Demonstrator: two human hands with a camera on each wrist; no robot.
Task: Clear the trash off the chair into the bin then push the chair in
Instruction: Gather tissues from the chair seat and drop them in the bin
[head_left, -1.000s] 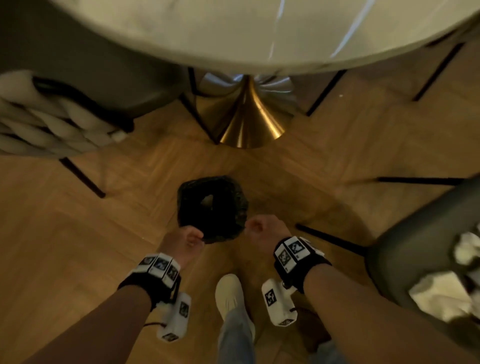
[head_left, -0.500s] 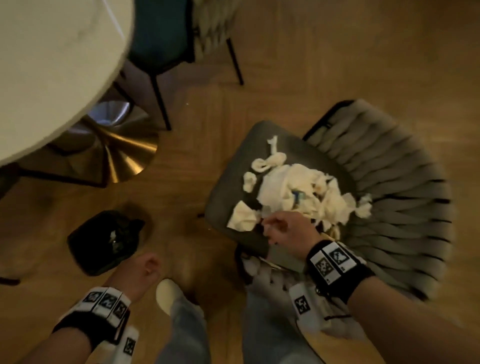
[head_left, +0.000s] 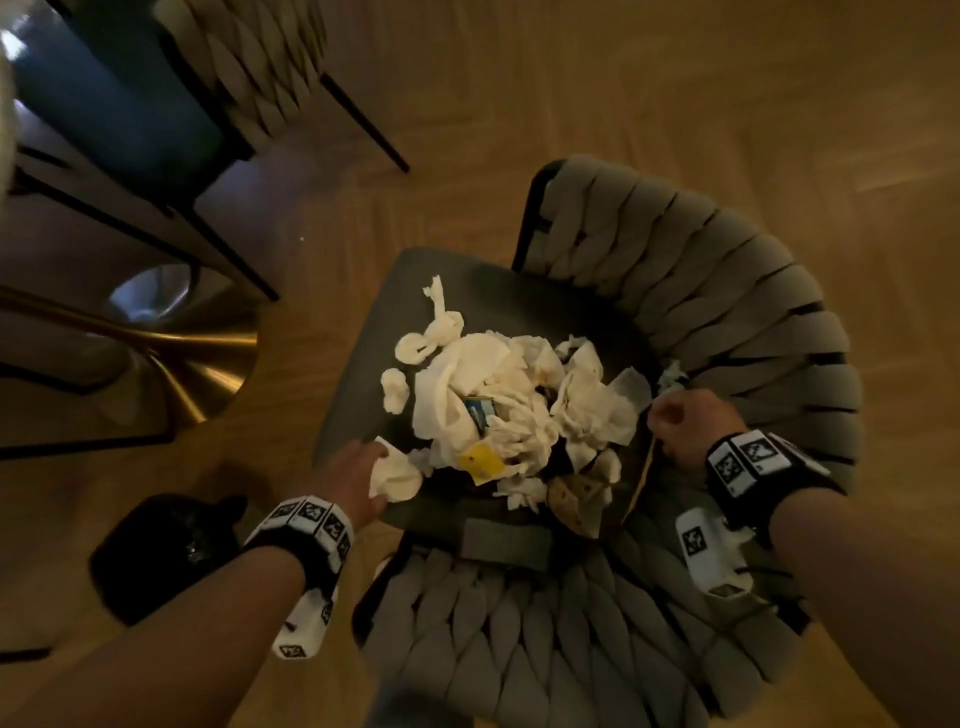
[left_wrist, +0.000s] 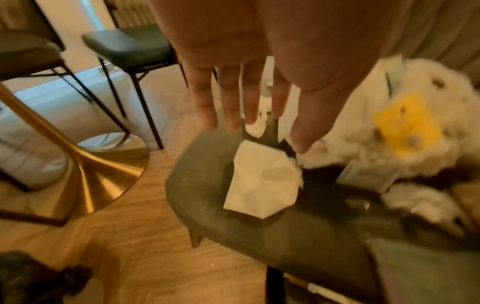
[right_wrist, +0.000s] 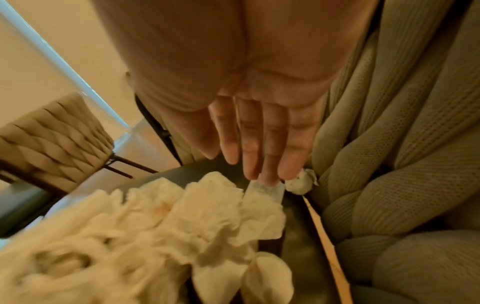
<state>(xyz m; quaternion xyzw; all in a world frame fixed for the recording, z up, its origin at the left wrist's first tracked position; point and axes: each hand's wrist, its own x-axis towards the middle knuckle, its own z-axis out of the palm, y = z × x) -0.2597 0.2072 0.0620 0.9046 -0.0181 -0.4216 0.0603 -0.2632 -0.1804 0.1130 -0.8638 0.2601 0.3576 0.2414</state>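
A pile of crumpled white tissues (head_left: 498, 395) with a yellow scrap (head_left: 480, 460) lies on the dark seat (head_left: 363, 358) of a grey woven-back chair (head_left: 727, 322). My left hand (head_left: 363, 467) hovers with straight fingers (left_wrist: 231, 107) just over a folded white paper (left_wrist: 259, 181) at the seat's front left. At the pile's right edge, next to the chair back, is my right hand (head_left: 670, 421). Its straight fingertips (right_wrist: 270, 176) touch a small paper slip (right_wrist: 265, 190). The black bin bag (head_left: 161, 551) sits on the floor to the left.
The round table's gold base (head_left: 208, 364) stands left of the chair, with another dark-seated chair (head_left: 119, 114) behind it. A thin cardboard strip (head_left: 641, 478) leans along the seat's right side. Wooden floor (head_left: 623, 93) lies beyond.
The view swung from the bin bag to the chair. My left hand left the bag and came to the seat's front left. My right hand crossed to the pile's right edge.
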